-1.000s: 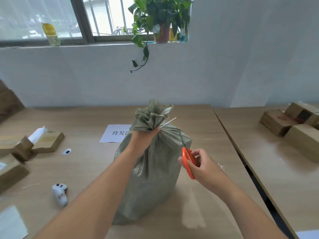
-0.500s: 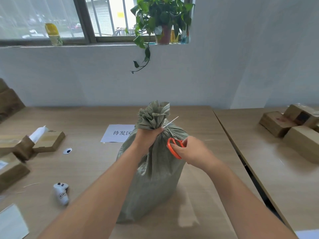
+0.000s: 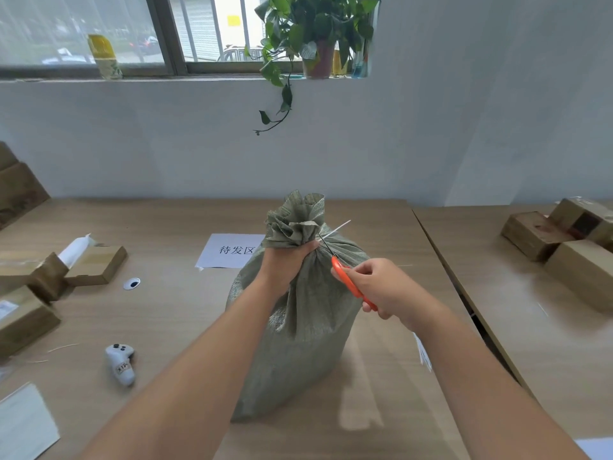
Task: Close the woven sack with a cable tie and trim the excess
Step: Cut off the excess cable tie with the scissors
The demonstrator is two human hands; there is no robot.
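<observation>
Head-worn view, forward-down, close over table (image 3: 172,313)

A white paper sheet (image 3: 229,250) on the table reads "待发区" (its right edge hidden behind the sack).

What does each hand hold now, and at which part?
The left hand grips the sack at its gathered neck, below the ruffled top. The right hand holds the scissors by the orange handles, blades pointing toward the cable tie.

The woven sack (image 3: 298,327) is dull grey-green, its cable tie (image 3: 338,227) white, the scissors (image 3: 351,283) have orange handles, and the table (image 3: 166,310) is pale wood-grain under a white sheet (image 3: 229,250) printed with black characters.
</observation>
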